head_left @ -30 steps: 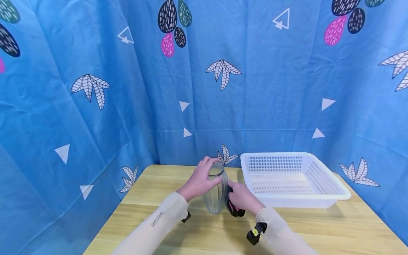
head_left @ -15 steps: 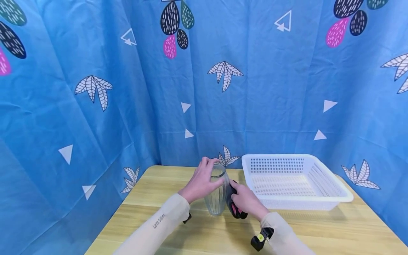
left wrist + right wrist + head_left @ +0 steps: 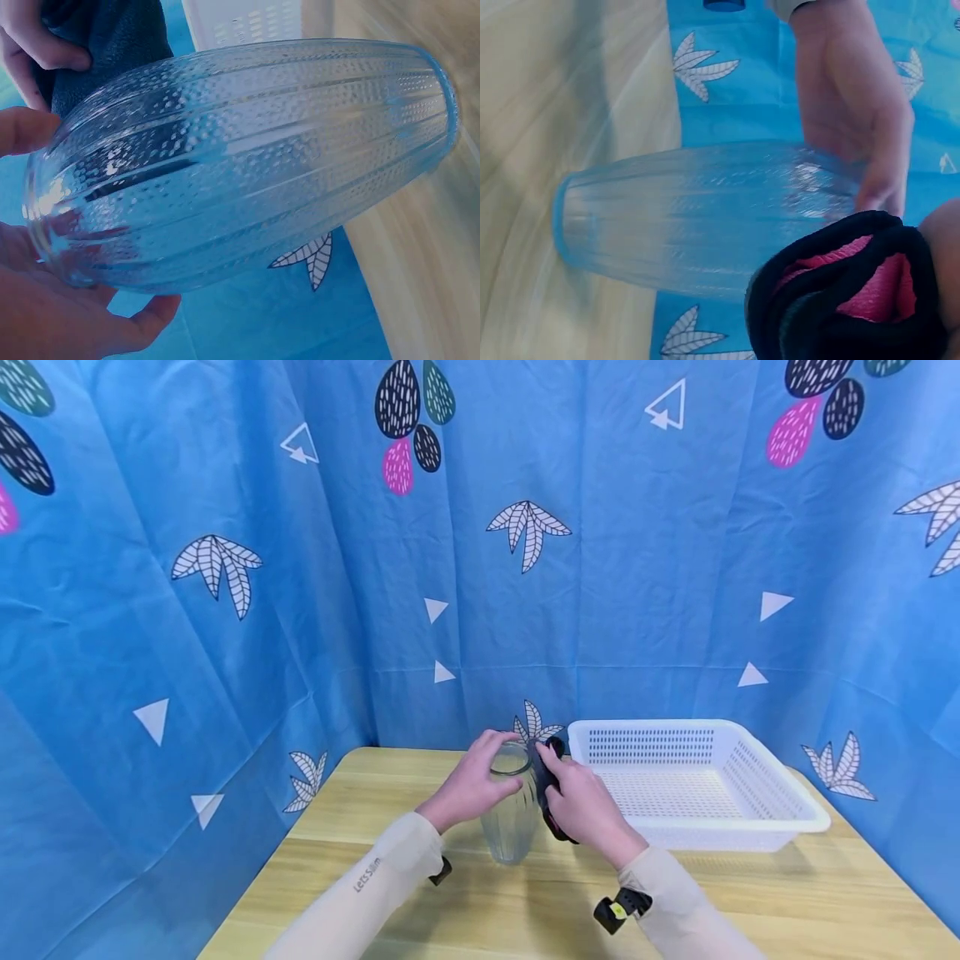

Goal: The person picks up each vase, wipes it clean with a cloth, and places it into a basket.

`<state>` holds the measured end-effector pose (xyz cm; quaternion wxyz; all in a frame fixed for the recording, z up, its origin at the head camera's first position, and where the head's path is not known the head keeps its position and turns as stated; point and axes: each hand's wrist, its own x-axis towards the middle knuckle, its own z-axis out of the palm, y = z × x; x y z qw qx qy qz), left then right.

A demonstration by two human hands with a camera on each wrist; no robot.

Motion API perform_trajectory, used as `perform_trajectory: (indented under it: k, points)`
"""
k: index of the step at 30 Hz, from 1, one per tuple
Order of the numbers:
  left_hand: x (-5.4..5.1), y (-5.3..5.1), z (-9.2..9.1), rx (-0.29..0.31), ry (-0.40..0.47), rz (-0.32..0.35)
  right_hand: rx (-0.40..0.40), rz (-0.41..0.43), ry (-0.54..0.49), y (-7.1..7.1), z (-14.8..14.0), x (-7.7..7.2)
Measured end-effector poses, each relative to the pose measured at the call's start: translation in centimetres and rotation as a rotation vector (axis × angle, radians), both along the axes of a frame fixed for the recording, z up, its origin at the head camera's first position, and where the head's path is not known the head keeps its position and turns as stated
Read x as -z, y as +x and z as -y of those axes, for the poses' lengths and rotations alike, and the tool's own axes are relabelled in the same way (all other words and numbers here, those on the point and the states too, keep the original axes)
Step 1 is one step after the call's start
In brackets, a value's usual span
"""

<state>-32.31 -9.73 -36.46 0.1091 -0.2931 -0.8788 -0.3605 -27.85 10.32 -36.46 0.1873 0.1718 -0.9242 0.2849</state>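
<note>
Here, well inside the worktop's (image 3: 375,810) left edge, left fingers (image 3: 491,741) clasp a glass vase (image 3: 509,835), right fingers (image 3: 552,762) a folded black cloth (image 3: 847,307).

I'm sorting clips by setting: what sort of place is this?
Probably an indoor tabletop workspace, screened off: patterned blue curtains hang behind and at both sides of a wooden table, where the person's left hand grips a glass vase.

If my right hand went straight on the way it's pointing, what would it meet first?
Likely the glass vase, with the dark cloth you're holding in between; the exact depth is unclear.
</note>
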Motion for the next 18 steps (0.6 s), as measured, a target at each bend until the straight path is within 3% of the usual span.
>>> perform_trajectory:
  k: [7,12,15,18]
  points:
    - [0.3,-0.2,-0.4,-0.02,0.004,-0.035,0.0,0.124,-0.058,-1.2,0.3,1.7]
    - [0.3,-0.1,-0.5,-0.029,-0.002,-0.026,-0.038,0.266,-0.147,-1.8,0.2,3.7]
    - [0.3,0.1,-0.5,-0.027,-0.005,-0.019,-0.059,0.33,-0.124,-1.8,0.2,5.3]
    - [0.3,0.1,-0.5,-0.033,-0.009,-0.032,-0.075,0.339,-0.058,-1.8,0.4,6.6]
